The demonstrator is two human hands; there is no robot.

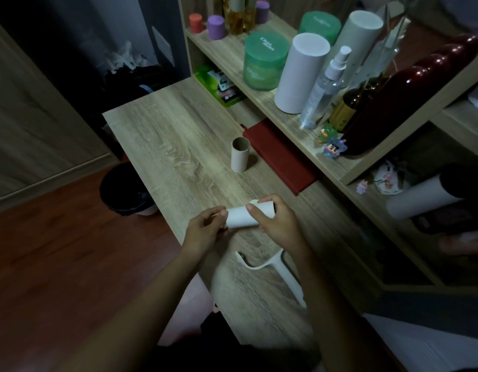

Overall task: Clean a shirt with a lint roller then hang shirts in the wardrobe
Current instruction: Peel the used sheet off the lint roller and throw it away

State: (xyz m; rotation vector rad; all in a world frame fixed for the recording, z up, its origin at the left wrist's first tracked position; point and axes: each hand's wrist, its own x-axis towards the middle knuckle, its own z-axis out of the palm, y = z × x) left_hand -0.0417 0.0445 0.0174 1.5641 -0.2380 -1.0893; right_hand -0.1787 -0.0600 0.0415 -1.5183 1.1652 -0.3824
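Observation:
A white lint-roller refill roll (240,216) is held just above the wooden desk (162,135). My right hand (275,218) grips its right end, thumb on top. My left hand (205,226) pinches at its left end, fingers curled. The white lint-roller handle (282,272), without a roll, lies on the desk under my right forearm. An empty brown cardboard core (240,154) stands upright further back on the desk. No shirt or wardrobe is in view.
A red notebook (279,157) lies beside the core. The shelf on the right carries green jars (264,63), white cylinders (299,73), a spray bottle (323,89) and a dark red bottle (409,95). A black bin (125,189) stands on the floor left of the desk.

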